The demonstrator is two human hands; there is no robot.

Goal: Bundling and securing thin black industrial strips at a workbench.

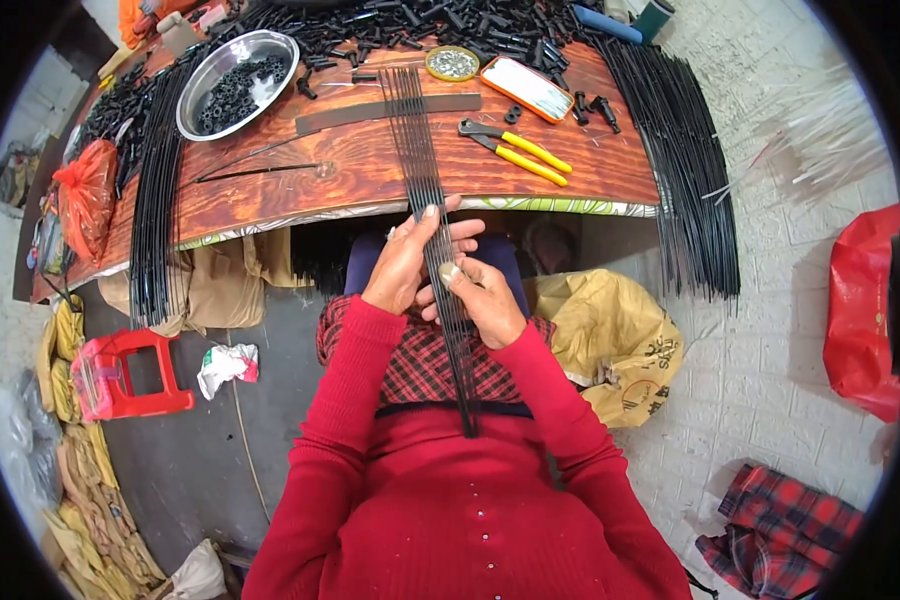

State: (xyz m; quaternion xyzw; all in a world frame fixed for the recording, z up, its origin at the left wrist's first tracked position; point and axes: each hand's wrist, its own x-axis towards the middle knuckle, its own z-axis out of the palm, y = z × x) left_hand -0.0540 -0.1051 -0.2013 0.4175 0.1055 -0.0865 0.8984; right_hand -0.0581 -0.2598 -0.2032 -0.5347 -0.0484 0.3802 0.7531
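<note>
Both my hands hold a bundle of long thin black rods (410, 130) over my lap, just off the table's front edge. My left hand (410, 255) is behind and beside the bundle, its thumb pressed across the rods and its fingers reaching past them. Lower down, my right hand (485, 300) grips the same bundle between thumb and fingers; something pale shows on the thumb. The rods' far ends spread slightly above the table, over a flat dark strip (340, 117). Their near ends come together close to my waist.
On the wooden table (250, 200) are yellow-handled pliers (525, 155), a metal bowl (185, 115) of black rings, a round dish (452, 63) and an orange-rimmed tray (527, 88). Rod bundles (685, 170) overhang its right edge. A red stool (135, 375) stands left; a yellow sack (610, 340) lies right.
</note>
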